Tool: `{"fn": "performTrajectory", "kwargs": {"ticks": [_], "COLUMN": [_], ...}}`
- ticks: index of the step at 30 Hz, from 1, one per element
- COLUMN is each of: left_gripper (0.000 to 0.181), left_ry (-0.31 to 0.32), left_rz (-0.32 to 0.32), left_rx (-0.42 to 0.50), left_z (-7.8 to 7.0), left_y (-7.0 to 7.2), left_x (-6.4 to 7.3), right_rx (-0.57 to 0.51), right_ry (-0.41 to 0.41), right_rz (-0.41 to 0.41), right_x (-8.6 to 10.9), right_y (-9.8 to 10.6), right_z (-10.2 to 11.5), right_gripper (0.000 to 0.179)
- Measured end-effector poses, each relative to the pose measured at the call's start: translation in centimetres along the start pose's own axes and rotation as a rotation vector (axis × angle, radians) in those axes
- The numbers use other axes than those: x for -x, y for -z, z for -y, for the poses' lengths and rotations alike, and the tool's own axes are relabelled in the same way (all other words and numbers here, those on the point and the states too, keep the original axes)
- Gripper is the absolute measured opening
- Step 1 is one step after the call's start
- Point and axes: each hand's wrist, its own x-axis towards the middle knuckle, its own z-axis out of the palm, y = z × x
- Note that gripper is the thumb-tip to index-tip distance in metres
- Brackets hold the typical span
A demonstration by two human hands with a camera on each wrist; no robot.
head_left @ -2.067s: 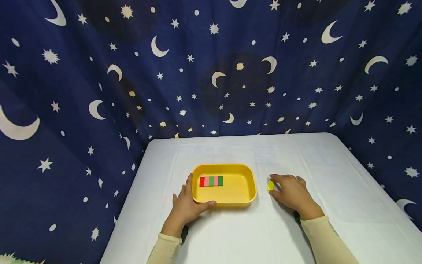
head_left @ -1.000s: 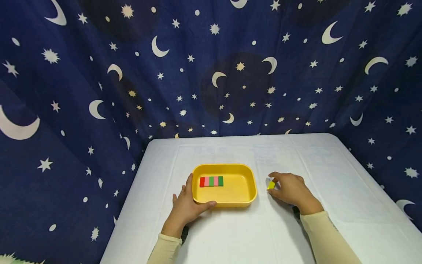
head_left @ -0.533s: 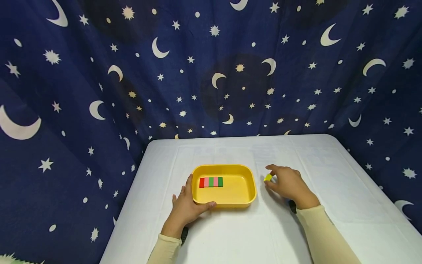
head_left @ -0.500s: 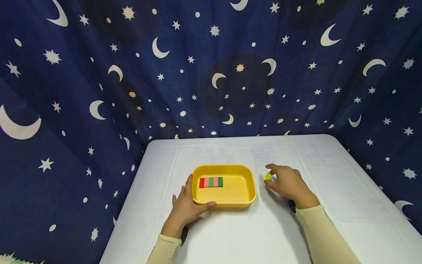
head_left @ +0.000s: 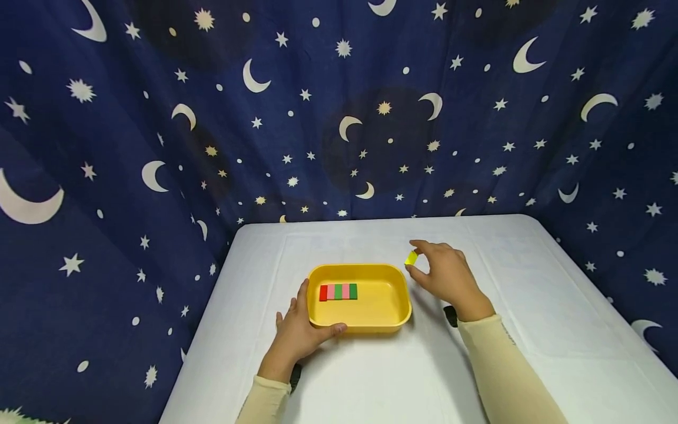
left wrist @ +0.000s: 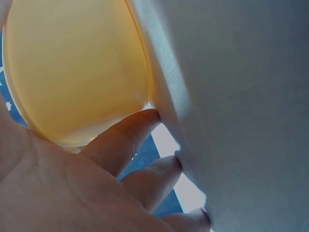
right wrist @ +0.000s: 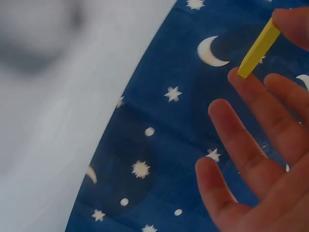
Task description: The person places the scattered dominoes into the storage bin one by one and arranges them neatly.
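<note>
A yellow tray sits on the table, with several coloured domino-like blocks side by side in its left half: red, pink and green. At its front-left corner rests my left hand, index finger along the left side and thumb against the front; in the left wrist view its fingers are spread and fairly straight. My right hand pinches a thin yellow domino-like block between thumb and a fingertip, by the tray's back-right corner. The right wrist view shows this block gripped by its ends, the other fingers spread.
A white cloth covers the table, whose far edge meets a dark blue curtain printed with moons and stars. The curtain also runs down the left and right sides.
My right hand has lifted the yellow block from the table right of the tray and carried it up, away and leftward. The left hand and tray have stayed in place.
</note>
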Motion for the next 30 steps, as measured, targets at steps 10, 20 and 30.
{"fn": "performTrajectory", "kwargs": {"ticks": [10, 20, 30], "left_gripper": [0.145, 0.146, 0.145], "left_ry": [0.014, 0.003, 0.020], "left_rz": [-0.005, -0.011, -0.003], "left_rx": [-0.003, -0.016, -0.010], "left_z": [0.1, 0.1, -0.1], "left_y": [0.0, 0.0, 0.0], "left_x": [-0.2, -0.2, 0.0], "right_rx": [-0.059, -0.109, -0.136], "right_ry": [0.036, 0.077, 0.145], "right_rz": [-0.015, -0.026, -0.026], "right_x": [-3.2, -5.3, -6.5], "right_y": [-0.7, -3.2, -5.7], "right_z": [3.5, 5.6, 6.6], "right_gripper": [0.061, 0.068, 0.074]}}
